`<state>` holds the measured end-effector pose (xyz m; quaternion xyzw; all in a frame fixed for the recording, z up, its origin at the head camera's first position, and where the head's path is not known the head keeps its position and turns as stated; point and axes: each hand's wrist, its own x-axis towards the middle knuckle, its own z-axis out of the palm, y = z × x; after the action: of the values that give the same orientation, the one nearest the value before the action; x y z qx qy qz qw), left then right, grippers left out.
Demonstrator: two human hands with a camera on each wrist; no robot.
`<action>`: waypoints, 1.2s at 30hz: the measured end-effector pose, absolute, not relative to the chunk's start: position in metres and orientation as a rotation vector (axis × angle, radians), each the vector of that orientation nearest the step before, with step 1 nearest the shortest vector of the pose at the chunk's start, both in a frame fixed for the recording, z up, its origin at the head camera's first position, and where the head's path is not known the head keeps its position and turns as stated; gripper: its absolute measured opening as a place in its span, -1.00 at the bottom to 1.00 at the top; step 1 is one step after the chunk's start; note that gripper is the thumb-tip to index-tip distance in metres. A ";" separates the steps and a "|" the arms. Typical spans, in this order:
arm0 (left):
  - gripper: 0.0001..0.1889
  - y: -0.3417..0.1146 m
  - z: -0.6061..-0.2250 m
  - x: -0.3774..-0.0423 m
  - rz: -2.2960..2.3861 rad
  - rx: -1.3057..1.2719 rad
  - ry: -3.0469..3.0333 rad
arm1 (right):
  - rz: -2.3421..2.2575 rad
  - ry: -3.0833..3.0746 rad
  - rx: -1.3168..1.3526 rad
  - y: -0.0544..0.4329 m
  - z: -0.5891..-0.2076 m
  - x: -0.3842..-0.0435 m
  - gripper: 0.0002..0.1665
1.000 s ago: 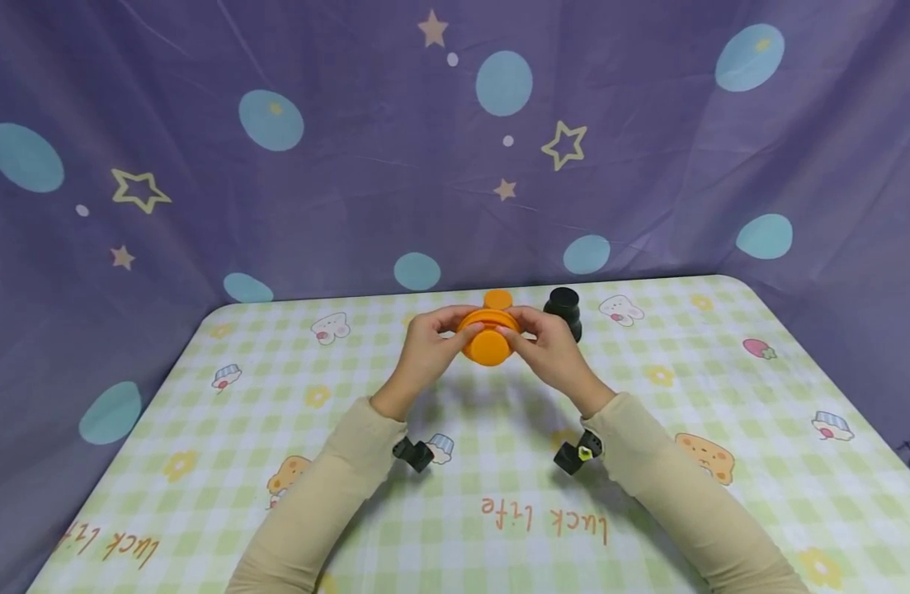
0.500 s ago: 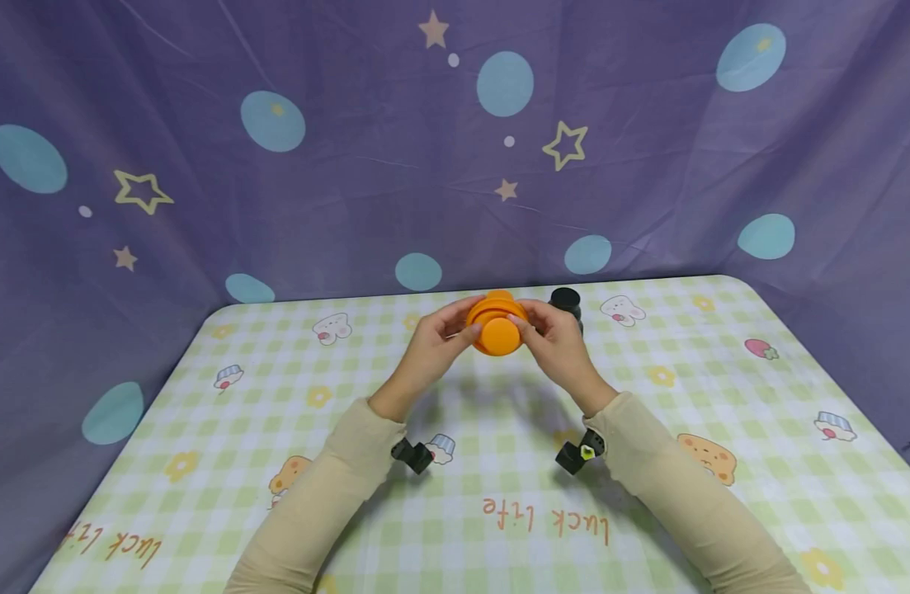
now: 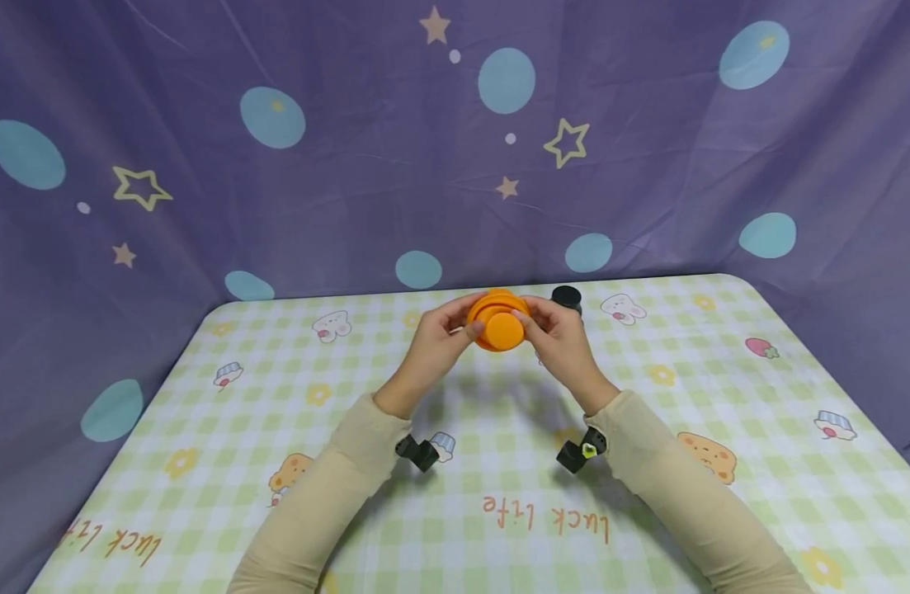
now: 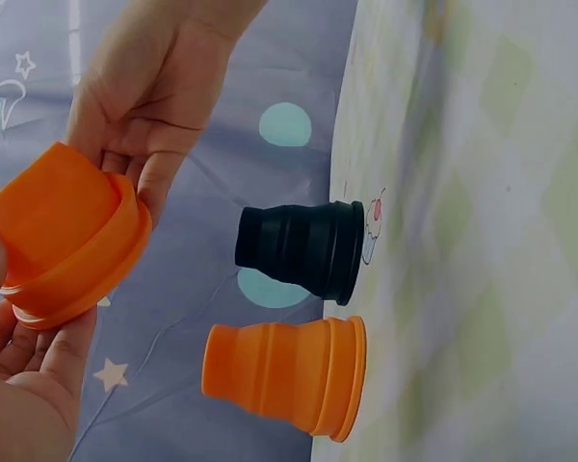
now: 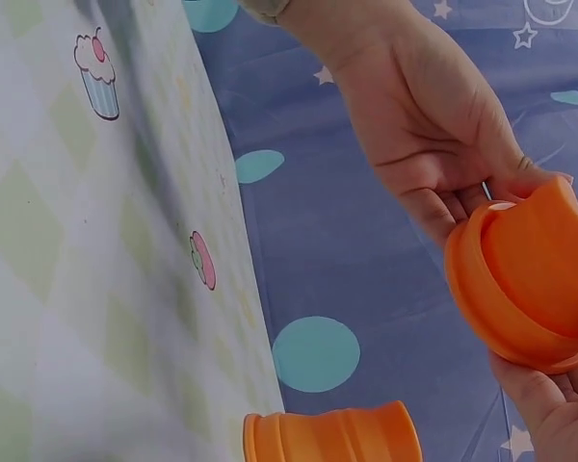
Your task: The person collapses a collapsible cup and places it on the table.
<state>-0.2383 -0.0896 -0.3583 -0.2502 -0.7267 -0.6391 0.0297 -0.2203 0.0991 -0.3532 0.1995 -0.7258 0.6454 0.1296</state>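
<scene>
Both hands grip an orange collapsible cup above the table, partly folded and tilted in the left wrist view. My left hand pinches its left side, thumb in front, fingers on the rim. On the opposite side my right hand holds it the same way. A second orange cup stands upside down on the table beyond the hands, mostly hidden in the head view. Beside it stands a black cup, also upside down, partly behind my right hand in the head view.
Green-and-white checked cloth with printed figures covers the table. A purple curtain with stars and blue ovals hangs behind its far edge. Small black cameras are strapped to both wrists, over beige sleeves.
Both hands have raised the orange cup slightly away and to the right. Its front has tipped more toward the head view, and it now covers most of the orange cup behind.
</scene>
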 end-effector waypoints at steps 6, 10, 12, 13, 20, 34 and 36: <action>-0.59 -0.089 -0.357 -0.239 -1.933 -0.744 -2.264 | 1.916 -2.111 0.578 0.099 -0.356 -0.223 -0.72; -0.61 -0.089 -0.358 -0.240 -1.920 -0.705 -2.272 | 1.960 -2.069 0.612 0.100 -0.367 -0.231 -0.71; -0.63 -0.089 -0.358 -0.240 -1.922 -0.690 -2.267 | 1.962 -2.076 0.626 0.101 -0.369 -0.232 -0.70; -0.63 -0.089 -0.358 -0.240 -1.923 -0.685 -2.264 | 1.966 -2.084 0.635 0.101 -0.369 -0.232 -0.69; -0.69 -0.092 -0.361 -0.240 -1.976 -0.601 -2.244 | 2.032 -2.233 0.653 0.107 -0.369 -0.235 -0.60; -0.65 -0.092 -0.359 -0.237 -2.025 -0.701 -2.269 | 1.946 -2.386 0.735 0.104 -0.363 -0.232 -0.63; -0.63 -0.092 -0.359 -0.238 -2.030 -0.694 -2.276 | 1.963 -2.367 0.733 0.104 -0.363 -0.232 -0.64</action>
<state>-0.2378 -0.0924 -0.3588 -0.2217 -0.7277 -0.6490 0.0070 -0.2322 0.1038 -0.3627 0.2318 -0.7488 0.6209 -0.0099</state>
